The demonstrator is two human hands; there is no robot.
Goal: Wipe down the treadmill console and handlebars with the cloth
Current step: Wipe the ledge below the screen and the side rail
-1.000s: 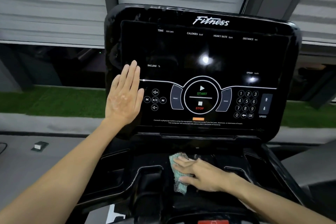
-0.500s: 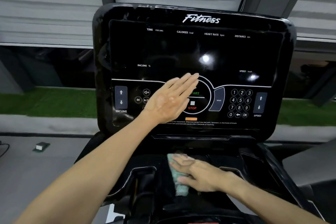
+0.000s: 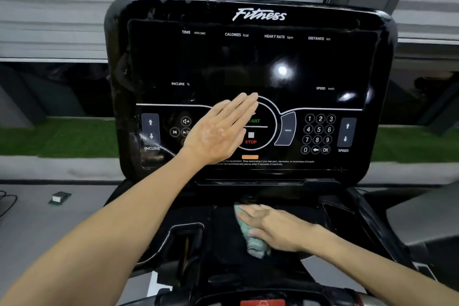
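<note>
Pressing flat with straight fingers, right hand (image 3: 278, 228) pins cloth (image 3: 253, 243) on tray (image 3: 335, 216). Box (image 3: 59, 197) on floor, left. Left hand (image 3: 218, 131), fingers straight and together, lies on console (image 3: 248, 62), hiding part of START. Readable: Fitness, STOP, INCLINE, SPEED.

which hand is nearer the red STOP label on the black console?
Left. The left hand, fingers straight, is right beside the red STOP label; the right hand is well below, pressing the pale green cloth.

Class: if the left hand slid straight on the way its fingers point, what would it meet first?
Probably the white ring around START, just past the left hand's fingers. Beyond it there is only dark console screen, as far as visible.
</note>
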